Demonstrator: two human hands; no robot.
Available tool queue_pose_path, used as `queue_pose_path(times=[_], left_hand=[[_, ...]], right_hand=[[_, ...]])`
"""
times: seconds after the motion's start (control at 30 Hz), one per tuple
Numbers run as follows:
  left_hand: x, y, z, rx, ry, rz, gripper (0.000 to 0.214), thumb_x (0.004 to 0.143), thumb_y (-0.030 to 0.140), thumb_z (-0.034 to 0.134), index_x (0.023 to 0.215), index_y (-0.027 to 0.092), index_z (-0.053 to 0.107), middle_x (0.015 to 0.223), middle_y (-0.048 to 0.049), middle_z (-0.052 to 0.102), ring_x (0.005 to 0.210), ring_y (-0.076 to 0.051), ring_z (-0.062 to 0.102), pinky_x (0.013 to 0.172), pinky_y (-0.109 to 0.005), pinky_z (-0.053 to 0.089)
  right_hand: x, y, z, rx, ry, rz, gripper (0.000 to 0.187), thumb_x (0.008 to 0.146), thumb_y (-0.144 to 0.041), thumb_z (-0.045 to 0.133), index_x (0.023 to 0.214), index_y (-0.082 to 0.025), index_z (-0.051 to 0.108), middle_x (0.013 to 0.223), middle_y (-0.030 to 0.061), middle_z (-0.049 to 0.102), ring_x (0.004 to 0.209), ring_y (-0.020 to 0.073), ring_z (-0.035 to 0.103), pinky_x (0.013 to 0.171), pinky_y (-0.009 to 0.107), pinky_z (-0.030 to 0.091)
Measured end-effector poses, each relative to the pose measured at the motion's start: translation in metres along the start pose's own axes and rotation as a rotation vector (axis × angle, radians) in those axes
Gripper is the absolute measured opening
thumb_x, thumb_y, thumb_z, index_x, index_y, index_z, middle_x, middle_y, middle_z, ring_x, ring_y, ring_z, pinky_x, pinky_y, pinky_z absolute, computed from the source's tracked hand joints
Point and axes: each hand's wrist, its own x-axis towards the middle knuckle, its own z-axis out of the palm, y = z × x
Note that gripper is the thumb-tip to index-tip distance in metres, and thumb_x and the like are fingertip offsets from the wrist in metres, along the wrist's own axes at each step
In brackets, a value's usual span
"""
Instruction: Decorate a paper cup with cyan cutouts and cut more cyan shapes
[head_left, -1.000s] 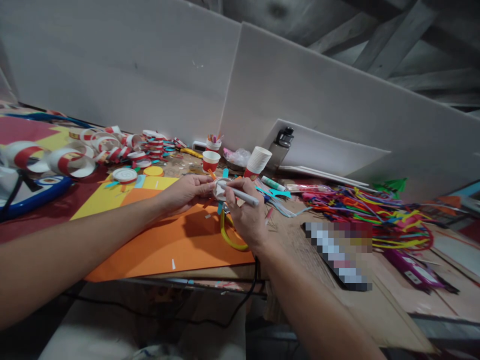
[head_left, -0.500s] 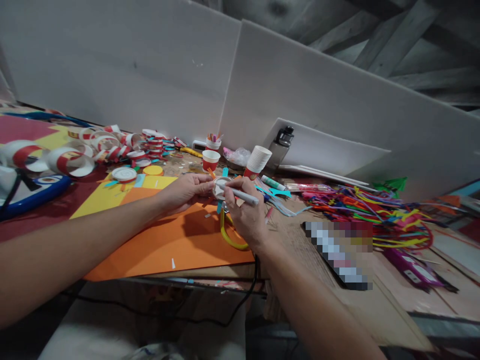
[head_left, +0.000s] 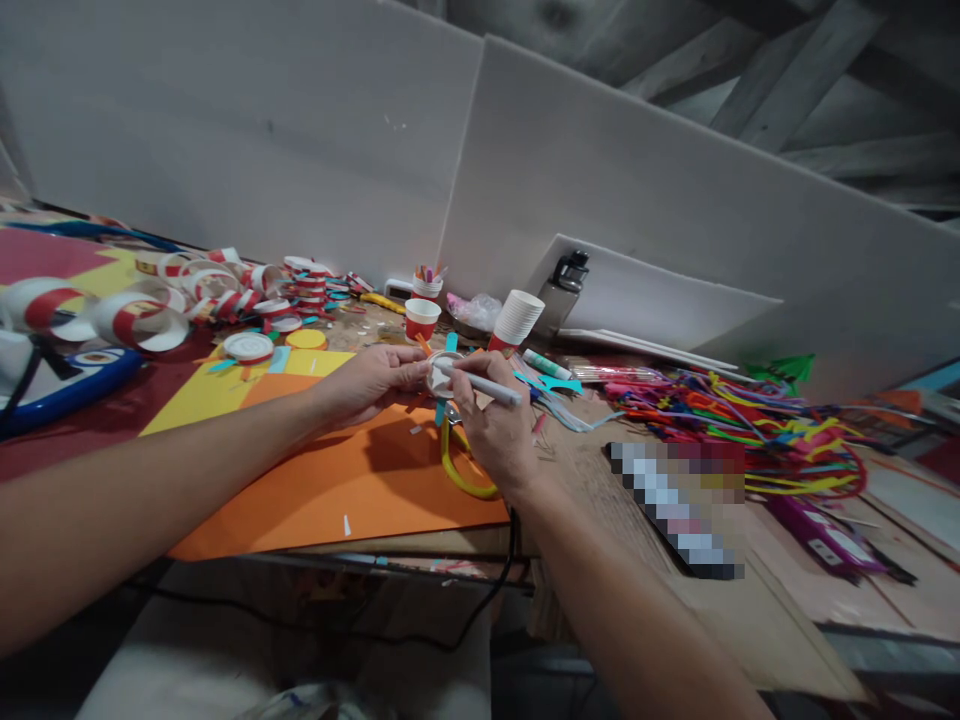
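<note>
My left hand (head_left: 379,384) pinches the left rim of a small round white piece (head_left: 440,381), which looks like the cut-off bottom of a paper cup. Teal and orange strips stick out around it. In my right hand (head_left: 501,425) is a white pen (head_left: 493,388), held in a writing grip with its tip at the face of the round piece. Fingers hide part of the piece and the tip itself. Yellow-handled scissors (head_left: 450,468) lie just below, partly behind my right hand. Orange paper (head_left: 337,500) is spread under both hands.
Behind stand a red-and-white paper cup (head_left: 422,320), a cup stack (head_left: 517,318) and a dark bottle (head_left: 561,295). Curled cup strips (head_left: 142,315) lie left, colourful pipe cleaners (head_left: 750,420) right. A black cable (head_left: 487,600) hangs at the table's front edge.
The pen and my right hand have shifted very slightly over the round piece. My left hand keeps its hold in the same place.
</note>
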Motion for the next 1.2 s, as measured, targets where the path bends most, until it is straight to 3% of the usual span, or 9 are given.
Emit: queue_pose_path(times=[0.77,1.2], left_hand=[[0.0015,-0.0018,-0.0038,0.001,0.0,-0.003,0.029,0.08,0.033,0.069,0.099,0.01,0.067,0.09,-0.0094,0.068,0.073,-0.013,0.063,0.063,-0.022,0.045],[0.0003,0.0011,-0.0009,-0.029,-0.002,-0.017,0.026,0.08,0.031,0.069,0.094,0.011,0.067,0.084,-0.0071,0.068,0.069,-0.011,0.062,0.058,-0.019,0.043]], right_hand=[[0.001,0.0011,-0.0015,-0.036,-0.044,-0.05,0.009,0.087,-0.024,0.054,0.079,-0.021,0.055,0.079,0.0024,0.062,0.077,0.0178,0.056,0.071,0.033,0.042],[0.0021,-0.0038,-0.0044,-0.041,-0.043,-0.046,0.011,0.085,-0.023,0.055,0.074,-0.02,0.054,0.076,0.0022,0.06,0.076,0.0178,0.055,0.071,0.034,0.041]])
